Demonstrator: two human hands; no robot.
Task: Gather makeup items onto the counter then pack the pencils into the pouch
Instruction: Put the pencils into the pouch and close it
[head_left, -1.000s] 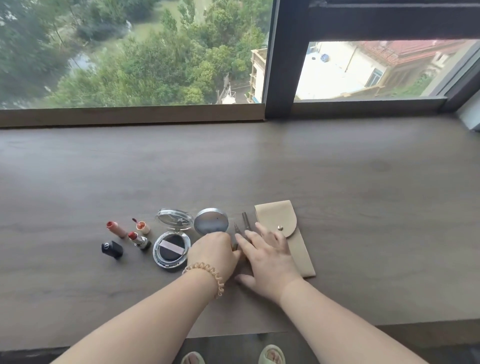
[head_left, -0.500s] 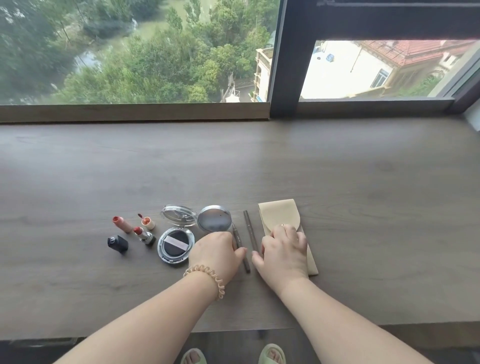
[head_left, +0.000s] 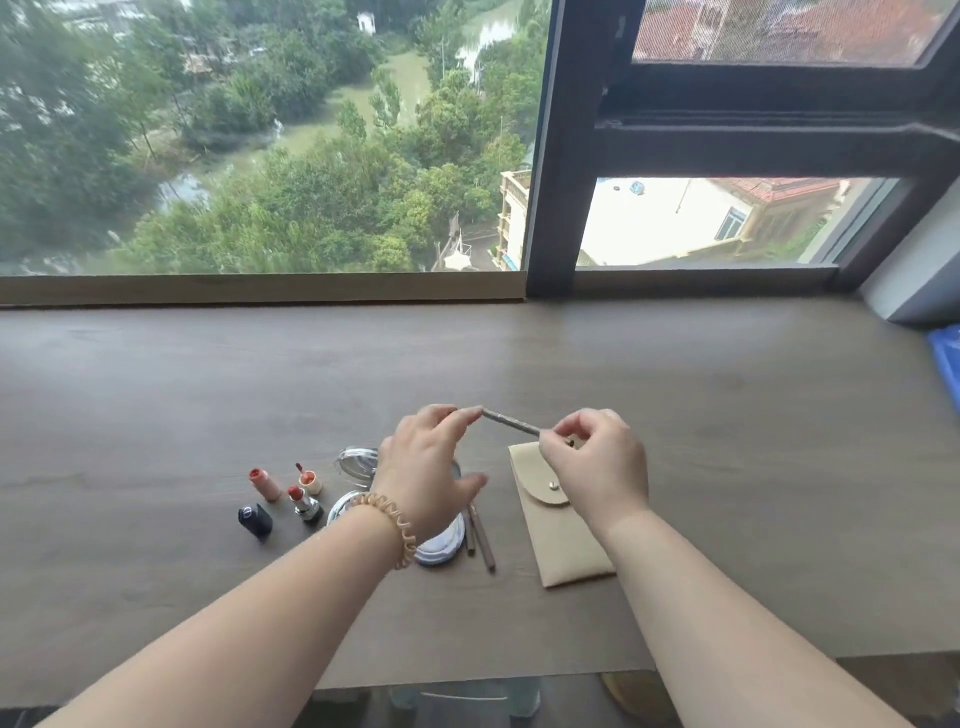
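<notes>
Wood counter (head_left: 727, 415) under a window: half a second ago both hands lay flat by the pencils; now the left hand (head_left: 423, 473) and right hand (head_left: 597, 462) pinch one pencil (head_left: 511, 422) at its ends, raised above the shut pouch (head_left: 558, 540). Two pencils (head_left: 480, 535) lie beside it, so packing is starting.

I read the bench (head_left: 675, 415) as wood-grain laminate, grey-brown, matt and smooth. The pouch (head_left: 563, 545) looks like tan leather or faux leather, matt, with a small shiny metal snap (head_left: 554, 486). The raised pencil (head_left: 511, 422) has a dull grey-brown barrel; the two pencils lying flat (head_left: 483, 535) appear matt brown. The compact (head_left: 358, 460) shows glossy, mirror-like surfaces. The lipstick cap (head_left: 255, 520) is glossy black plastic. The wrist coil (head_left: 397, 525) looks like translucent plastic.
</notes>
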